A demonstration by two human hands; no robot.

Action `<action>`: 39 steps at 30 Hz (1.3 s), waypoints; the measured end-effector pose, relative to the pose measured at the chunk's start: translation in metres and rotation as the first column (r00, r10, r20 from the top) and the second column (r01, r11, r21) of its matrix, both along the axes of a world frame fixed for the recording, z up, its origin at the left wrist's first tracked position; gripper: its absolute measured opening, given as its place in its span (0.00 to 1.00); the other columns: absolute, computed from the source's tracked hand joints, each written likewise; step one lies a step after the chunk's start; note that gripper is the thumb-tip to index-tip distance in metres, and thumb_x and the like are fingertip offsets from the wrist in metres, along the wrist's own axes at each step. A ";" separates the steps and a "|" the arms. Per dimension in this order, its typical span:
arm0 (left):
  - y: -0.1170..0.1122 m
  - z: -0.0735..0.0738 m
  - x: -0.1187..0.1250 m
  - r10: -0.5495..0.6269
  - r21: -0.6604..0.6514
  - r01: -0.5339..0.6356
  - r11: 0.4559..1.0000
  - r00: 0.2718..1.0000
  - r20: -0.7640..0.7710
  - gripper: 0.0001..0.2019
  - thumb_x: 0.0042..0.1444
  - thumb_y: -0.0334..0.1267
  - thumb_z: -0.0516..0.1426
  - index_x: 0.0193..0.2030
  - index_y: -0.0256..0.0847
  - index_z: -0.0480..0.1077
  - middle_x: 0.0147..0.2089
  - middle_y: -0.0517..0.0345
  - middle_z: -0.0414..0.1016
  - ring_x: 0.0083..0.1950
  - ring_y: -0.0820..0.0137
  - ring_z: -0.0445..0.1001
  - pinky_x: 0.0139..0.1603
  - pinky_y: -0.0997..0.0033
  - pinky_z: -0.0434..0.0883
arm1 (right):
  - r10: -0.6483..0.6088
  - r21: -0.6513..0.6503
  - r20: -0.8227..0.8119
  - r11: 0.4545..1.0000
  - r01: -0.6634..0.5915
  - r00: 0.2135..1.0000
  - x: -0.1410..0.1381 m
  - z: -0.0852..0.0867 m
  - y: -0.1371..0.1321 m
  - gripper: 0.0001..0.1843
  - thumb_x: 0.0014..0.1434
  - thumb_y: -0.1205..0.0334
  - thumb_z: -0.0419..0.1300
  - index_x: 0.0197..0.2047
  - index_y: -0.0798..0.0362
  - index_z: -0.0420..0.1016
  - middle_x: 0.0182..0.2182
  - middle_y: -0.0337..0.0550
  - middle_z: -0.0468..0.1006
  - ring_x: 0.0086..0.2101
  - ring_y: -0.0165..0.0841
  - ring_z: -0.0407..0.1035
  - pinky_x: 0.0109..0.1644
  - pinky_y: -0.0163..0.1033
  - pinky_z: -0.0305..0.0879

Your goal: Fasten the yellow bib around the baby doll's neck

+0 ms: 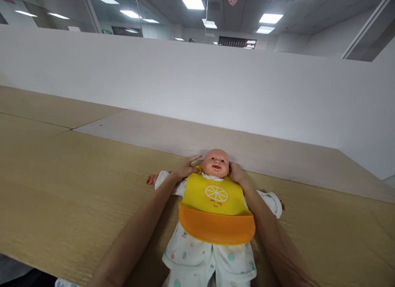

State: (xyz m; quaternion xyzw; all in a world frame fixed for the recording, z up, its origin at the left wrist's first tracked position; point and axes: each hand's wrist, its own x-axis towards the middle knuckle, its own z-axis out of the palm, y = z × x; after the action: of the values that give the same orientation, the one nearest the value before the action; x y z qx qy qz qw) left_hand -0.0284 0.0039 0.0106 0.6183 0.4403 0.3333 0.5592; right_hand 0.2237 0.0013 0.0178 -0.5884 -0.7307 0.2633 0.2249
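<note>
A baby doll [216,161] lies face up, arms spread, in a white printed outfit [197,254]. Over its chest is a yellow bib [200,190] with a lemon-slice print and an orange pocket [216,226] along the bottom. On the left side of the doll's neck, my left hand [187,169] has its index finger stretched out while the other fingers close on the bib's yellow neck strap. My right hand [236,172] is curled against the other side of the neck, just below the ear. Its fingertips are hidden behind the head, so what they grip cannot be seen.
The doll rests on a wood-coloured table [92,188]. A pale grey strip [173,130] runs behind its head, up to a white partition [197,81] with glass panels above. At lower left is the table's front edge, with dark and grey fabric below.
</note>
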 end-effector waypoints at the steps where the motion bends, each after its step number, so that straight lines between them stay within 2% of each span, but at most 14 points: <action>1: 0.001 0.000 0.000 0.022 0.003 -0.022 1.000 1.000 -0.010 0.40 0.41 0.32 0.61 0.66 0.38 0.57 0.41 0.55 0.78 0.32 0.71 0.71 0.32 0.74 0.67 | 0.000 0.000 0.031 1.000 0.000 1.000 0.001 -0.001 -0.003 0.18 0.57 0.58 0.58 0.50 0.57 0.72 0.49 0.53 0.74 0.44 0.36 0.70 0.46 0.38 0.65; 4: 0.002 -0.001 0.001 0.092 0.026 -0.091 0.995 0.995 -0.048 0.39 0.37 0.30 0.61 0.62 0.35 0.62 0.46 0.53 0.77 0.35 0.70 0.72 0.33 0.74 0.67 | -0.001 0.026 0.126 1.000 -0.003 0.992 0.004 -0.002 -0.015 0.20 0.57 0.58 0.56 0.51 0.57 0.72 0.46 0.52 0.76 0.40 0.37 0.71 0.40 0.36 0.63; 8: 0.003 -0.002 0.003 0.100 -0.042 -0.104 0.994 0.991 -0.094 0.36 0.37 0.31 0.60 0.59 0.38 0.65 0.32 0.60 0.77 0.28 0.71 0.71 0.29 0.74 0.65 | 0.023 0.086 0.253 0.995 -0.047 0.967 0.010 0.006 -0.035 0.17 0.59 0.61 0.51 0.46 0.58 0.74 0.43 0.54 0.77 0.39 0.38 0.71 0.40 0.37 0.60; 11: 0.003 -0.002 0.004 0.103 -0.081 -0.109 0.991 0.992 -0.069 0.27 0.36 0.32 0.61 0.49 0.40 0.72 0.26 0.64 0.74 0.26 0.72 0.69 0.28 0.74 0.63 | 0.054 0.104 0.319 0.990 -0.091 0.946 0.016 0.016 -0.050 0.17 0.60 0.64 0.47 0.43 0.57 0.76 0.42 0.53 0.78 0.40 0.39 0.70 0.43 0.39 0.60; 15: 0.003 -0.002 0.005 0.101 -0.070 -0.104 0.992 0.994 -0.040 0.10 0.35 0.36 0.62 0.28 0.38 0.73 0.23 0.64 0.72 0.25 0.74 0.67 0.28 0.74 0.62 | 0.130 0.171 0.252 0.969 -0.176 0.959 0.022 0.032 -0.070 0.19 0.63 0.66 0.43 0.48 0.55 0.73 0.47 0.48 0.75 0.46 0.35 0.69 0.50 0.39 0.62; 18: 0.003 -0.004 0.005 0.073 -0.033 -0.074 0.997 0.996 -0.045 0.08 0.35 0.39 0.62 0.23 0.38 0.72 0.21 0.64 0.70 0.24 0.74 0.65 0.27 0.74 0.60 | 0.168 0.231 0.141 0.953 -0.198 0.976 0.020 0.043 -0.093 0.20 0.65 0.57 0.43 0.52 0.55 0.69 0.49 0.47 0.74 0.48 0.35 0.68 0.52 0.41 0.63; 20: 0.004 -0.007 0.004 0.084 -0.015 -0.085 0.996 0.996 -0.036 0.09 0.34 0.40 0.62 0.23 0.38 0.71 0.20 0.64 0.69 0.23 0.75 0.64 0.27 0.74 0.59 | 0.212 0.288 0.186 0.922 -0.259 0.960 0.014 0.049 -0.117 0.22 0.64 0.50 0.47 0.53 0.53 0.68 0.51 0.46 0.72 0.51 0.37 0.65 0.55 0.44 0.61; 21: 0.005 -0.009 0.004 0.090 -0.012 -0.090 0.996 0.996 -0.027 0.09 0.34 0.40 0.62 0.23 0.38 0.70 0.20 0.64 0.68 0.22 0.75 0.63 0.26 0.75 0.58 | 0.262 0.321 0.244 0.887 -0.332 0.934 0.009 0.051 -0.130 0.23 0.61 0.47 0.51 0.53 0.52 0.68 0.51 0.45 0.71 0.52 0.38 0.64 0.56 0.45 0.61; 24: 0.005 -0.013 0.005 0.095 -0.017 -0.096 0.995 0.995 -0.007 0.10 0.36 0.42 0.61 0.23 0.38 0.69 0.19 0.65 0.67 0.21 0.77 0.61 0.25 0.76 0.57 | 0.400 0.400 0.387 0.739 -0.542 0.831 -0.011 0.050 -0.169 0.32 0.51 0.39 0.59 0.54 0.48 0.67 0.51 0.43 0.70 0.49 0.40 0.64 0.52 0.45 0.64; 26: 0.003 -0.012 0.006 0.110 -0.003 -0.110 0.994 0.994 -0.007 0.10 0.37 0.42 0.61 0.25 0.38 0.69 0.20 0.65 0.67 0.22 0.76 0.62 0.24 0.76 0.58 | 0.333 0.501 0.473 0.660 -0.560 0.816 -0.026 0.044 -0.187 0.36 0.44 0.35 0.62 0.52 0.46 0.67 0.46 0.43 0.72 0.42 0.40 0.66 0.42 0.44 0.68; 28: -0.003 -0.008 0.005 0.142 0.014 -0.142 0.990 0.990 0.000 0.11 0.37 0.41 0.62 0.28 0.38 0.70 0.23 0.65 0.69 0.25 0.75 0.65 0.26 0.76 0.61 | 0.221 0.581 0.532 0.607 -0.542 0.818 -0.039 0.037 -0.196 0.34 0.43 0.40 0.66 0.51 0.46 0.67 0.41 0.41 0.72 0.38 0.39 0.66 0.38 0.44 0.68; 33: -0.027 0.008 -0.001 0.221 0.010 -0.221 0.975 0.975 0.000 0.19 0.40 0.41 0.62 0.42 0.40 0.71 0.35 0.60 0.75 0.35 0.71 0.72 0.33 0.75 0.67 | 0.092 0.663 0.546 0.560 -0.497 0.833 -0.057 0.032 -0.199 0.16 0.53 0.61 0.62 0.46 0.53 0.70 0.34 0.40 0.73 0.33 0.35 0.64 0.33 0.42 0.65; 35: -0.036 0.014 -0.004 0.225 0.014 -0.225 0.974 0.974 0.003 0.20 0.41 0.41 0.61 0.43 0.40 0.71 0.36 0.59 0.75 0.36 0.70 0.72 0.33 0.74 0.68 | 0.071 0.681 0.544 0.546 -0.489 0.836 -0.061 0.037 -0.200 0.15 0.53 0.66 0.61 0.45 0.56 0.70 0.32 0.40 0.72 0.31 0.34 0.64 0.31 0.41 0.64; 39: -0.044 0.014 -0.009 0.212 0.037 -0.213 0.976 0.977 0.027 0.21 0.40 0.40 0.60 0.44 0.39 0.71 0.30 0.61 0.74 0.30 0.71 0.70 0.28 0.75 0.65 | 0.043 0.699 0.519 0.554 -0.453 0.854 -0.070 0.048 -0.203 0.17 0.52 0.67 0.61 0.46 0.56 0.69 0.33 0.39 0.71 0.31 0.34 0.63 0.30 0.41 0.61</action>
State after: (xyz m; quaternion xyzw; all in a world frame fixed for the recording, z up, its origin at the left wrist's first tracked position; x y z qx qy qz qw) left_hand -0.0371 -0.0401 0.0247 0.5747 0.4907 0.4069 0.5132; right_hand 0.1533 -0.2016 0.0655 -0.3534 -0.8775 -0.2055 0.2509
